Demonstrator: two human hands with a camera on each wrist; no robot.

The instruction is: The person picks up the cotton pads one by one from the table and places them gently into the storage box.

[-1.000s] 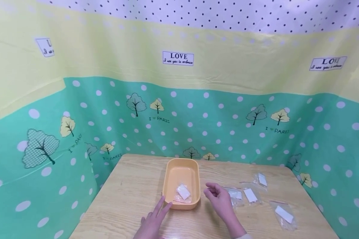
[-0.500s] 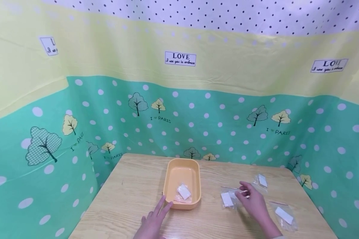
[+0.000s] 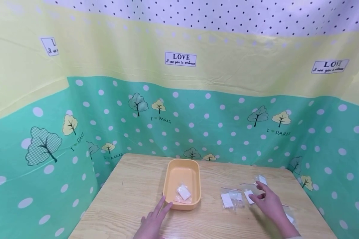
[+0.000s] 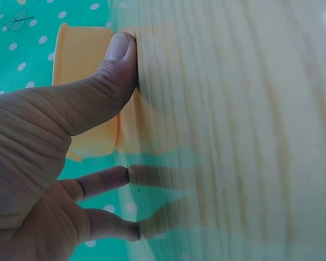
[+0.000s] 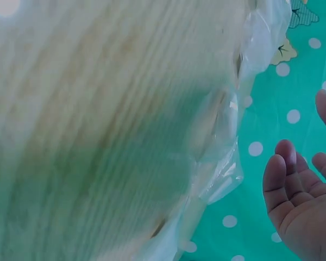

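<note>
The left grip [image 3: 151, 223] is being held low, with two fingers [image 3: 159, 205] being stretched forward and spread apart. In the left wrist view its thumb [image 4: 98, 89] is being held extended, well parted from the fingers below. The right grip [image 3: 269, 203] is being carried on a slanted forearm [image 3: 283, 225], its fingers [image 5: 276, 179] being loosely curved, the palm [image 5: 311, 225] being shown in the right wrist view.

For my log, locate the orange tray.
In the head view, the orange tray sits on the wooden table, its near-left corner by the left hand, clear zip bags to its right.
</note>
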